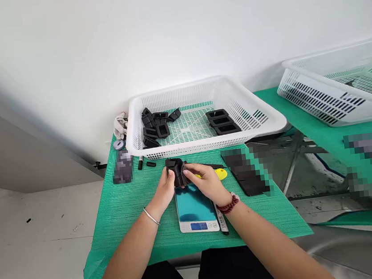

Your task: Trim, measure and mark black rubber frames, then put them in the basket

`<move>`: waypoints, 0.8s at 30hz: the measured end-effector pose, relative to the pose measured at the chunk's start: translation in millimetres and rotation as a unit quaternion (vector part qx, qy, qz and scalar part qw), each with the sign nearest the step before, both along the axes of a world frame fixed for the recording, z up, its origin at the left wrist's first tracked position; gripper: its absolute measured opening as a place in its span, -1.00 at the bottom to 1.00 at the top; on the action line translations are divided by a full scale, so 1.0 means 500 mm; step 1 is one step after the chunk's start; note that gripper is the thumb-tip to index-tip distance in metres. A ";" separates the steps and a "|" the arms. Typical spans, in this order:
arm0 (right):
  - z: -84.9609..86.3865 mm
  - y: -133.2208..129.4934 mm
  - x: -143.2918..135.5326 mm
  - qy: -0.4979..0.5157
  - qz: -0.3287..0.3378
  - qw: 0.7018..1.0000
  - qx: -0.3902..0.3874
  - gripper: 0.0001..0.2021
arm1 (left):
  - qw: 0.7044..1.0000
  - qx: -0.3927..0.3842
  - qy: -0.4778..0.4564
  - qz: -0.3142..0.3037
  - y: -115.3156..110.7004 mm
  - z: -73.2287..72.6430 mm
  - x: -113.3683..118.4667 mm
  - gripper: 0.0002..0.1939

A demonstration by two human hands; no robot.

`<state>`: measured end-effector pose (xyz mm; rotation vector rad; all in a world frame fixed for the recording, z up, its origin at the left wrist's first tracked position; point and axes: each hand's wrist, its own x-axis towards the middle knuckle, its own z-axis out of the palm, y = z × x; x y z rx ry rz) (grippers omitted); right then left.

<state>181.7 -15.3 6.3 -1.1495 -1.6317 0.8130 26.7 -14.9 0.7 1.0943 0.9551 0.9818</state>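
The green-covered desk [123,240] stood by a white wall [160,35]; pale floor [45,258] lay left, another green-covered surface [323,133] right. White basket [187,146] sat at the back, scale [195,208] (display lit blue) in front. Left hand [165,185] and right hand [209,184] both had fingers clamped on a black part [176,171], near the scale's far end.

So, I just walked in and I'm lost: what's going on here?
A person holds a black part with the left hand and right hand, near the far end of a scale. Behind, a white basket has loose black pieces on its left and three lined-up ones on its right.
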 end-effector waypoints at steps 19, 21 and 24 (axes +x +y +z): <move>-0.010 0.009 0.002 -0.065 -0.003 0.995 0.074 -0.86 | 0.987 0.118 0.109 -0.032 0.001 -0.001 -0.006 -0.53; -0.014 0.007 0.001 -0.082 -0.034 0.993 0.081 -0.83 | 0.982 0.138 0.120 -0.043 0.000 0.000 -0.003 -0.51; -0.019 0.004 0.000 -0.095 -0.080 0.990 0.069 -0.77 | 0.975 0.160 0.147 -0.052 -0.001 0.001 0.002 -0.48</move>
